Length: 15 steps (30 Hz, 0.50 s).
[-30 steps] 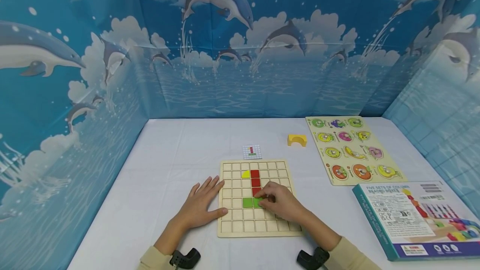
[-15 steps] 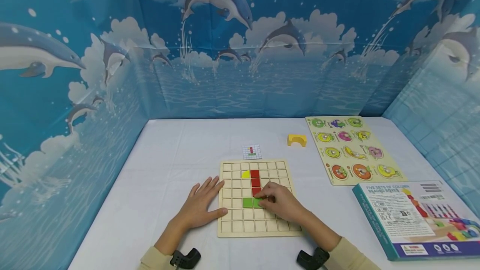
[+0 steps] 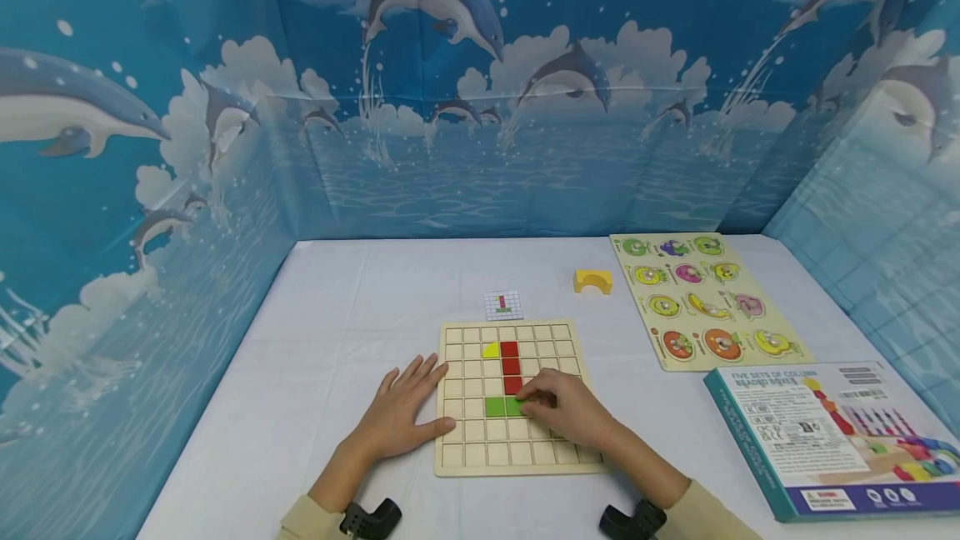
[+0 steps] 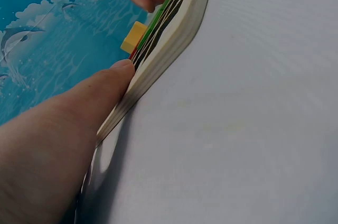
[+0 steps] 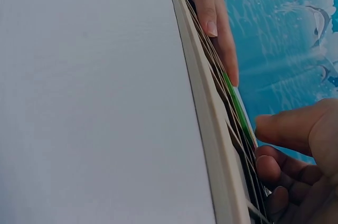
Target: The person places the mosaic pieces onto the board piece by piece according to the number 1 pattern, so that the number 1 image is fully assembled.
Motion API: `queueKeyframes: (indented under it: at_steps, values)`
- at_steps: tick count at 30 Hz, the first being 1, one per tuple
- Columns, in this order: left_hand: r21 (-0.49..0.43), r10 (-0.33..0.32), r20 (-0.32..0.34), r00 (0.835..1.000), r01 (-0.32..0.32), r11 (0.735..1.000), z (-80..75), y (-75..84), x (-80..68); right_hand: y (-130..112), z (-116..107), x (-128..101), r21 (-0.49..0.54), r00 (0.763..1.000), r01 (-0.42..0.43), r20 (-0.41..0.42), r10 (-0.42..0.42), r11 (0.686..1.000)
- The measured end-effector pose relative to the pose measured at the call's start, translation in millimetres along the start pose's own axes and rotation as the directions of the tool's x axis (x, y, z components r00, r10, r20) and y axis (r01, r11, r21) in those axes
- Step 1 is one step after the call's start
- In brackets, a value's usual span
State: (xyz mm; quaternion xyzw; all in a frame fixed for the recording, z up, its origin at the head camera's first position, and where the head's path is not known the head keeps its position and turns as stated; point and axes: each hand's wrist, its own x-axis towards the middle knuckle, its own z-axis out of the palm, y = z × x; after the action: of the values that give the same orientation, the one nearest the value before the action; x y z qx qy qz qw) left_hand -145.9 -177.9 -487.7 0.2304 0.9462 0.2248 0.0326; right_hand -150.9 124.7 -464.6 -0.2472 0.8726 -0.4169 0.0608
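A wooden grid board lies on the white table. Set in its cells are a yellow piece, a column of red squares and a row of green squares. Across the board's left edge rests my left hand, fingers spread; its thumb touches the rim in the left wrist view. My right hand hovers over the board at the right end of the green row. Its fingers are loosely curled, and the right wrist view shows the thumb apart from them, with nothing visible between.
A small pattern card lies just behind the board. Further right stands a yellow arch block. A fruit puzzle board and a flat toy box occupy the right side. Dolphin-printed cloth walls the table's back and sides.
My right hand has drawn back slightly to the right, uncovering more of the lowest red square and the green row. My left hand stays where it was.
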Motion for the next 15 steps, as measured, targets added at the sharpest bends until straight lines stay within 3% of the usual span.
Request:
queueKeyframes:
  at_steps: [15]
  values:
    - [-0.005, 0.003, 0.004, 1.0, -0.003, 1.0, -1.5, 0.7, -0.7, 9, -21, -19, 0.029, 0.997, -0.056, -0.042, 0.057, 0.998]
